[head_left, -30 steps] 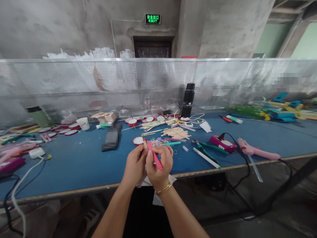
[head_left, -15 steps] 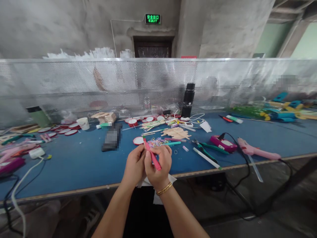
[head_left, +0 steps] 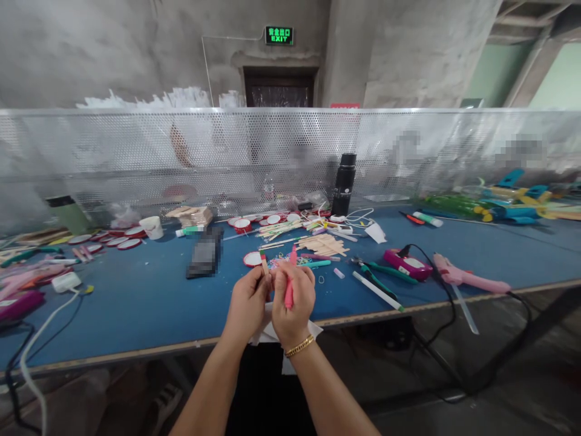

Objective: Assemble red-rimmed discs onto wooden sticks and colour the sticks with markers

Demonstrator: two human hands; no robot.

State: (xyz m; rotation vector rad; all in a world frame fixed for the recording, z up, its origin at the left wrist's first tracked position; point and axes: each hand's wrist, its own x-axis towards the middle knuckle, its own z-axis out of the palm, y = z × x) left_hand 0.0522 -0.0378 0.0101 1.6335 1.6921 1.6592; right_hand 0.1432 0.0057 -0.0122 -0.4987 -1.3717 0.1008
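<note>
Pinched in my left hand [head_left: 247,303] is a small wooden craft stick [head_left: 265,264], upright, its top end coloured green with some red. My right hand [head_left: 297,300] is closed around a pinkish-red marker [head_left: 289,292], which stands nearly upright just right of the stick. Both hands are close together over the table's front edge. Behind them lie a white disc with a red rim [head_left: 252,259], a heap of small colourful bands and a pile of bare craft sticks [head_left: 322,244]. A turquoise marker [head_left: 316,264] is just beyond my right hand.
On the right of the blue table [head_left: 149,309] lie a white-and-green marker [head_left: 377,290], green-handled pliers [head_left: 374,278], a magenta device [head_left: 408,266] and a pink glue gun [head_left: 472,280]. A phone [head_left: 204,254] lies left. A black bottle [head_left: 344,184] stands by the perforated screen.
The marker has swung from a slant across the stick to nearly upright on the right, apart from the stick's end. The stick's coloured tip now shows. Both arms stay almost in place.
</note>
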